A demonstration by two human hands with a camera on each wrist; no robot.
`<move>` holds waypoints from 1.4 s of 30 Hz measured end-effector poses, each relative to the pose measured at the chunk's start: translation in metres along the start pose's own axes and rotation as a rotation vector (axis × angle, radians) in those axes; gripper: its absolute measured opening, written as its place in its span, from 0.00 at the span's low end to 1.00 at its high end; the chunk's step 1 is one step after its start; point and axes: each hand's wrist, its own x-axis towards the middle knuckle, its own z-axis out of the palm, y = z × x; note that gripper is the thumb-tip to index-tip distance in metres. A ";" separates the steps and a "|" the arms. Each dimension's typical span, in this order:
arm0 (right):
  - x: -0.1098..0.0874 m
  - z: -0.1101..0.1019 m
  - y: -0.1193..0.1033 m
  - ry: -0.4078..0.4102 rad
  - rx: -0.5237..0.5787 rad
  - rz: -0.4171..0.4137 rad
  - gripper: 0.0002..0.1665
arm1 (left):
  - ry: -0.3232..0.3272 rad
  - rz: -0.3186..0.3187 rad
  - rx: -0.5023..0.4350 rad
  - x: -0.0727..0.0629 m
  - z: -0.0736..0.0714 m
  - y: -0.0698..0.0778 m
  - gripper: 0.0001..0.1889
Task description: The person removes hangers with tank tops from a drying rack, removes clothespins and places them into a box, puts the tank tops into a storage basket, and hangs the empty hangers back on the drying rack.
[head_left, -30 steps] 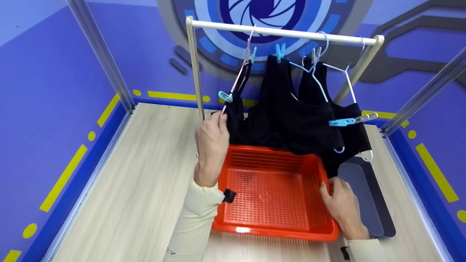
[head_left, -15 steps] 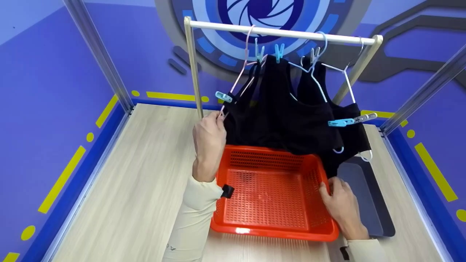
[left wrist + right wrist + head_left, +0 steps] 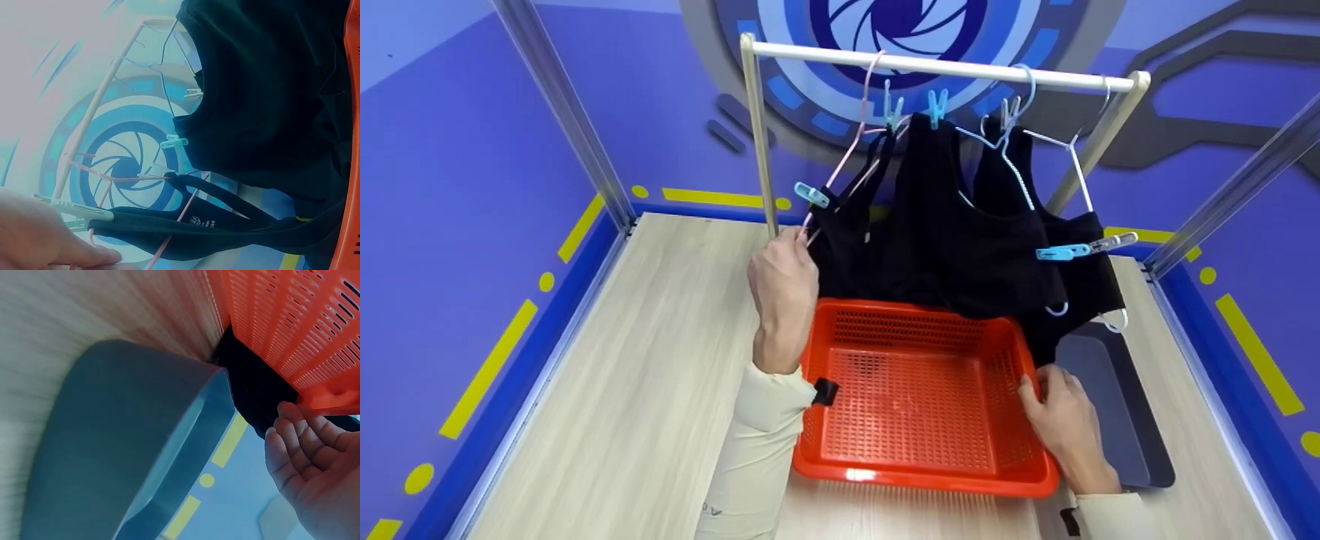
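Observation:
My left hand [image 3: 784, 289] pinches the lower left end of a pink clothes hanger [image 3: 844, 157] hooked on the rack's rail. A black garment [image 3: 844, 255] hangs from it, held by a light blue clothespin [image 3: 811, 195] just above my fingers and another clothespin [image 3: 894, 114] near the hook. The left wrist view shows the hand [image 3: 50, 239] close to the pinned strap [image 3: 140, 225]. My right hand [image 3: 1065, 420] grips the right rim of a red plastic basket [image 3: 945, 484], thumb inside. In the right wrist view its fingers [image 3: 292, 444] lie under the rim; the thumb is hidden.
Right of the pink hanger, black tops [image 3: 960, 225] hang with clothespins on a blue hanger [image 3: 1020, 176] and a white hanger [image 3: 1081, 176]. The wooden rack [image 3: 945, 66] spans the back. Beside the basket lies a grey tray [image 3: 1110, 405], partly behind my right hand.
My left hand has moved slightly left, drawing the hanger's end and its clothespin along. The pink hanger has turned from nearly edge-on to a wider view. The right hand and basket stay put.

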 end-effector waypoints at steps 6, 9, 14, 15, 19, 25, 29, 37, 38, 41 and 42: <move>0.000 -0.001 0.000 -0.005 0.004 0.001 0.09 | 0.044 0.010 -0.025 0.001 -0.002 -0.004 0.09; 0.000 0.000 0.000 0.002 0.003 -0.003 0.09 | 0.057 0.012 -0.053 0.001 -0.003 -0.004 0.09; 0.000 0.000 0.000 0.008 0.003 -0.008 0.09 | 0.113 0.043 -0.095 -0.001 -0.004 -0.008 0.08; 0.000 0.000 0.000 0.008 0.003 -0.009 0.08 | 0.127 0.050 -0.102 -0.001 -0.004 -0.009 0.08; 0.000 0.000 0.001 0.010 0.003 -0.014 0.08 | 0.171 0.077 -0.130 -0.002 -0.004 -0.013 0.09; 0.000 0.001 0.002 0.022 0.006 -0.017 0.08 | 0.196 0.107 -0.171 -0.003 -0.008 -0.017 0.08; 0.000 0.001 0.002 0.021 0.011 -0.018 0.08 | 0.203 0.134 -0.198 -0.004 -0.009 -0.021 0.08; 0.000 0.000 0.001 0.004 0.016 -0.003 0.08 | 0.192 0.178 -0.255 -0.008 -0.014 -0.029 0.07; -0.001 0.000 0.001 0.001 0.018 -0.002 0.08 | 0.186 0.180 -0.261 -0.009 -0.015 -0.030 0.07; -0.001 -0.001 0.001 -0.005 0.022 0.004 0.08 | 0.174 0.184 -0.272 -0.011 -0.016 -0.033 0.07; -0.001 -0.001 0.000 -0.006 0.023 0.006 0.09 | 0.172 0.187 -0.271 -0.012 -0.016 -0.034 0.06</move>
